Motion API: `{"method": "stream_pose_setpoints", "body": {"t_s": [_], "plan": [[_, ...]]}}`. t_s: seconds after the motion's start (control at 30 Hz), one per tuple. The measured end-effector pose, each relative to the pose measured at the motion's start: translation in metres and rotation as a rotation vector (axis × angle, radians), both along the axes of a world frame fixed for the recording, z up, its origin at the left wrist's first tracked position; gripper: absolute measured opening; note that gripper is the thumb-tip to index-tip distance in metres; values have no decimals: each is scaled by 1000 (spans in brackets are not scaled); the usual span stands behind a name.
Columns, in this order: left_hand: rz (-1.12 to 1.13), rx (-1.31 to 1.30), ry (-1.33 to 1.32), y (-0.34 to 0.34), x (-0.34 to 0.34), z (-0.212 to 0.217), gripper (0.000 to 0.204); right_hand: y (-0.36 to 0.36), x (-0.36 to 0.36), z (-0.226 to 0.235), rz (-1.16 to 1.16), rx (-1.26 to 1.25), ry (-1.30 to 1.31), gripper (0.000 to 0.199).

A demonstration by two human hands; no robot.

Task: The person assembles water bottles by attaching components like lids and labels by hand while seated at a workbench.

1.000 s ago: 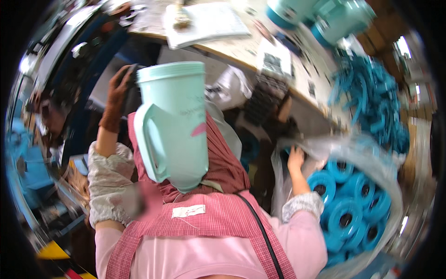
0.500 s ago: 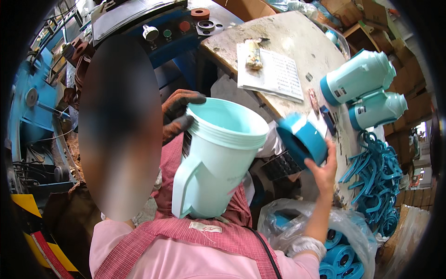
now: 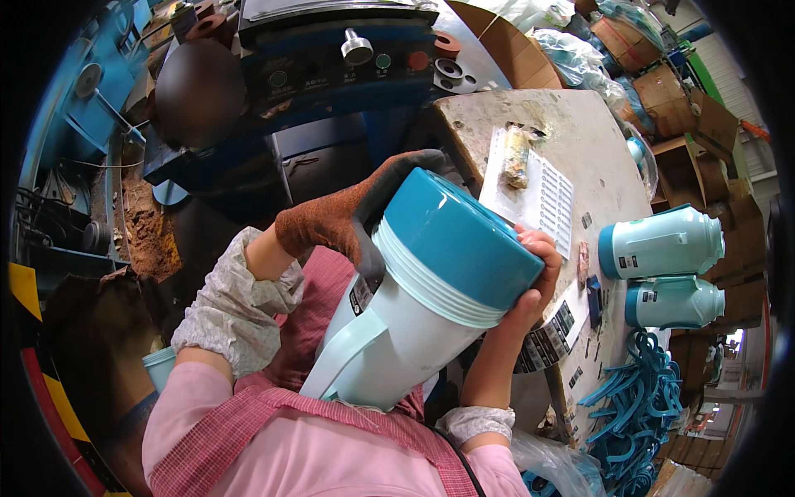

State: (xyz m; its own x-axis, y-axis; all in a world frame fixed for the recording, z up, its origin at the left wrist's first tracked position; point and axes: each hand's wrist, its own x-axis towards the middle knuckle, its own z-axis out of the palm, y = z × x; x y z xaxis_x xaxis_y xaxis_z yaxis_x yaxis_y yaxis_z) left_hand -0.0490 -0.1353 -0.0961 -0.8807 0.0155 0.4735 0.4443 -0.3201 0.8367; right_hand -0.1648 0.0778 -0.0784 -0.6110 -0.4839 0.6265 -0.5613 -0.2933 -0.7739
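A pale mint thermos jug body (image 3: 406, 352) lies tilted against my lap and chest, its side handle (image 3: 352, 352) toward me. A dark teal base cap (image 3: 455, 236) sits over its ribbed end, with several pale ridges still showing below the cap's edge. My left hand (image 3: 352, 211), in a brown and grey work glove, is wrapped round the left side of the cap and the ridges. On the other side, my bare right hand (image 3: 534, 277) grips the cap's rim, fingers over the top and thumb beneath.
On the worktable (image 3: 571, 116) lie a printed sheet (image 3: 551, 199) and black labels (image 3: 551, 340). Two mint thermos jugs (image 3: 662, 244) lie on their sides at right, above a pile of teal handles (image 3: 638, 406). A machine control panel (image 3: 331, 70) stands ahead, and a plastic bag (image 3: 563, 460) sits below right.
The teal cap has come from my right side onto the jug's ribbed end. My left hand has shifted from the jug's rim to around the cap, and the view has turned.
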Motion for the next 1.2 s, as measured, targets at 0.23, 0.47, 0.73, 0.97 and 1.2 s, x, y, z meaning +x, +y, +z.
{"method": "stream_pose_setpoints", "body": {"t_s": [0.23, 0.47, 0.73, 0.97, 1.2], "plan": [[119, -40, 5, 3, 1, -12, 138, -5, -6, -3, 10, 26, -6, 66], [221, -21, -143, 1, -4, -20, 142, -16, -1, 1, 91, 19, -407, 46], [261, -111, -10, -2, -6, -23, 135, -15, -14, -14, 79, -21, -189, 50], [327, -162, 96, -4, 7, -23, 114, -13, -4, -11, 44, 72, -145, 57], [424, -1065, 150, 8, 34, 77, 107, 3, 0, -13, 72, -29, 145, 115]]}}
